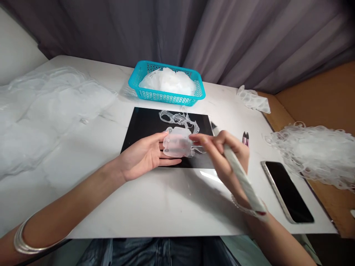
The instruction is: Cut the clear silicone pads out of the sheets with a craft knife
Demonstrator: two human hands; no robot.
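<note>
The left hand (142, 155) holds the translucent sheet (177, 143) between thumb and slightly spread fingers; the right hand (229, 149) curls around the pen-like tool (240, 175), its fingertips at the sheet's right edge.

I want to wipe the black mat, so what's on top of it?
Whitish translucent strips lie tangled toward the back of the black mat. Above its front, the left hand holds a translucent piece; whatever lies directly beneath that hand and piece is covered.

The translucent piece (177, 145) is milky white, the mat (145, 125) black, the basket (166, 97) turquoise, the tabletop (149, 207) grey-veined white.
</note>
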